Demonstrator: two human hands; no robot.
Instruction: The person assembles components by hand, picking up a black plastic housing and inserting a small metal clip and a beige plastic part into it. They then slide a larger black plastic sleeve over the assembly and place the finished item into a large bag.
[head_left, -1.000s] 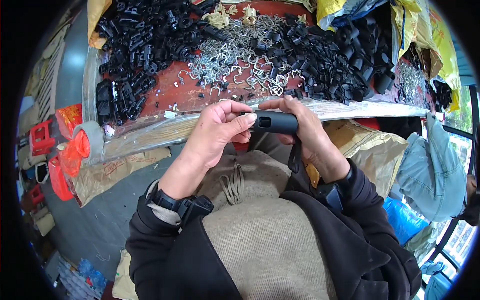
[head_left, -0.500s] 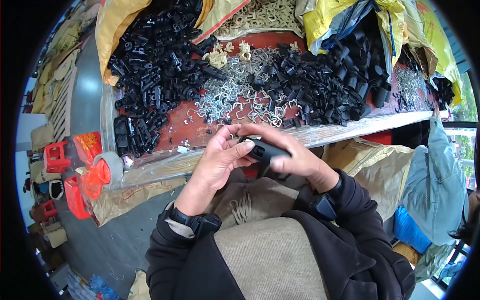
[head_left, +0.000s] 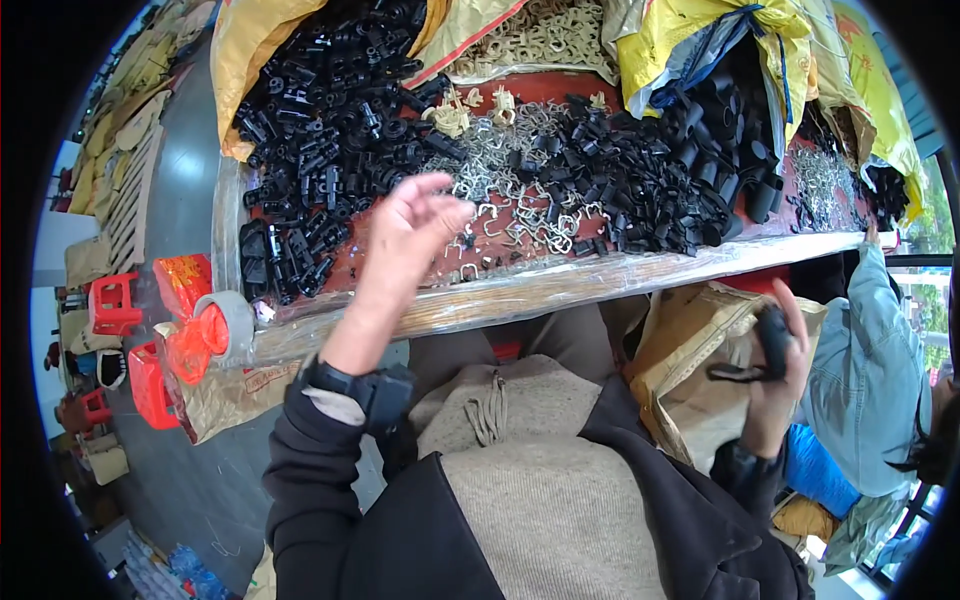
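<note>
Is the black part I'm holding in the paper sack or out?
Out: the black part shows in the right hand, in front of the paper sack.

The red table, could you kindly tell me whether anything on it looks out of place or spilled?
A few beige parts look stray: they lie beside the silver hooks, apart from the beige heap behind. The hooks also look loosely strewn, straggling toward the table's front edge and mixing with black parts. I see no clear damage.

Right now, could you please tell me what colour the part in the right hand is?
The part is black, best seen in the head view.
</note>
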